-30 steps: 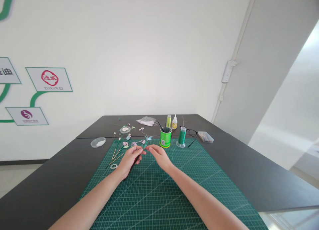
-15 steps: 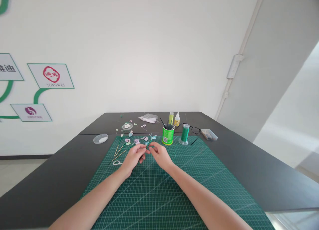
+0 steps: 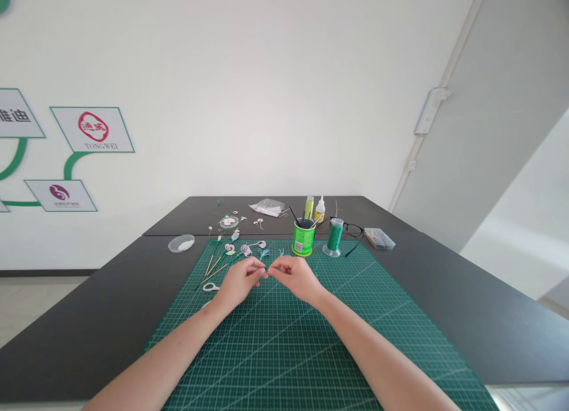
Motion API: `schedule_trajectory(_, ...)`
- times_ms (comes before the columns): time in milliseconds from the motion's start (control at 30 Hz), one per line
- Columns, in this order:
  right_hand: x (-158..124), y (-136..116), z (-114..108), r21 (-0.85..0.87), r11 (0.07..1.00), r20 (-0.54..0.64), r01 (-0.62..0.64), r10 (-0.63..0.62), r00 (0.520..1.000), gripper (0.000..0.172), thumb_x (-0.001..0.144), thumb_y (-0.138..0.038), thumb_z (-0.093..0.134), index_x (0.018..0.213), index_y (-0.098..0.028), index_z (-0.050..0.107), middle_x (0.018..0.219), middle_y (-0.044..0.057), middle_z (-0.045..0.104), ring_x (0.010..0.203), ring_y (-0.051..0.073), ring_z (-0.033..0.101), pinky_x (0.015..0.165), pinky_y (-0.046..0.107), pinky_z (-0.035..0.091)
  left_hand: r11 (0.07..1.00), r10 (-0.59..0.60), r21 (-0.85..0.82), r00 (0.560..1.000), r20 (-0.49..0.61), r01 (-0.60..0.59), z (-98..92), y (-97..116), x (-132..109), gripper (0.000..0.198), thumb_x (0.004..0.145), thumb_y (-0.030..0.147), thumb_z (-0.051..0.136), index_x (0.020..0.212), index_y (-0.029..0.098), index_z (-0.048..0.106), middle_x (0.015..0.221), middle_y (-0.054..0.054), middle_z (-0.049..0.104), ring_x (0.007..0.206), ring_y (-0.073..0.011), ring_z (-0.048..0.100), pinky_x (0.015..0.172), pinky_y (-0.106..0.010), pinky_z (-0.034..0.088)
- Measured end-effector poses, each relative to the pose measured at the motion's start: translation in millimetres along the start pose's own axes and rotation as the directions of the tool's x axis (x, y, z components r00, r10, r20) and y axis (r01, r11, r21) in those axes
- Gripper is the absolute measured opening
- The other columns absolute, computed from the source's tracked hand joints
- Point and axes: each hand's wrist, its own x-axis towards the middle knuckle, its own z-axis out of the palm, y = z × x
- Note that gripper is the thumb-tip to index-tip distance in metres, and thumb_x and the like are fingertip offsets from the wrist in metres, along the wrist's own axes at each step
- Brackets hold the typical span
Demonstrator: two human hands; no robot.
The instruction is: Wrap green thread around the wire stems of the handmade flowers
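Note:
Above the cutting mat (image 3: 284,340), my left hand (image 3: 242,279) is closed in a pinch on a thin green stem (image 3: 267,268), of which only a short piece shows. My right hand (image 3: 296,276) is also pinched, its fingertips almost meeting the left ones at that stem; what lies between them is too small to make out. Light blue petals (image 3: 264,253) stand just beyond my left fingertips. White-handled scissors (image 3: 210,287) lie partly hidden beside my left hand. Pink-purple thread flowers (image 3: 246,250) lie just behind it.
A green can (image 3: 303,239) holds dark sticks. Right of it stands a green thread spool (image 3: 335,238), with glasses (image 3: 354,229) and a clear box (image 3: 379,238) farther right. Behind stands a glue bottle (image 3: 320,209). Clear dishes (image 3: 181,244) and wooden sticks (image 3: 214,274) lie left.
My right hand has turned and shifted slightly right and down, now pinching with fingertips close to the left ones. The green stem shows less than before. The view has shifted slightly.

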Motion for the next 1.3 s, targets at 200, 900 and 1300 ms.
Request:
schedule_trajectory(200,0,-2,-13,0.176,0.984,0.062,0.022,-0.033,0.998,0.033,0.084,-0.048,0.067,0.079,-0.018,0.080,0.053,-0.003,0.044,0.053,0.010,0.028,0.051,0.027,0.022,0.979,0.119,0.157,0.990,0.074,-0.129,2.6,-1,-4,0.013,0.087,0.035,0.064,0.082,0.024,0.069,0.081,-0.002,0.077,0.072,-0.0224,0.069,0.068,-0.031,0.045)
schedule_trajectory(900,9,9,-32,0.168,0.984,0.026,0.057,-0.063,0.998,0.032,0.084,-0.046,0.072,0.096,-0.020,0.085,0.089,0.008,0.079,0.075,0.020,0.066,0.061,0.030,0.050,0.926,0.149,0.309,0.963,0.227,-0.216,8.9,4,-15,0.009,0.091,0.028,0.064,0.087,0.024,0.071,0.086,0.003,0.078,0.077,-0.0172,0.071,0.073,-0.026,0.046)
schedule_trajectory(1300,20,24,-43,0.265,0.964,0.021,-0.005,0.000,1.000,0.038,0.080,-0.052,0.073,0.095,-0.019,0.085,0.098,0.010,0.079,0.090,0.024,0.068,0.078,0.035,0.051,0.905,0.181,0.336,0.951,0.249,-0.261,10.7,5,-16,0.010,0.092,0.029,0.065,0.088,0.024,0.073,0.083,0.004,0.078,0.071,-0.0145,0.067,0.065,-0.024,0.042)
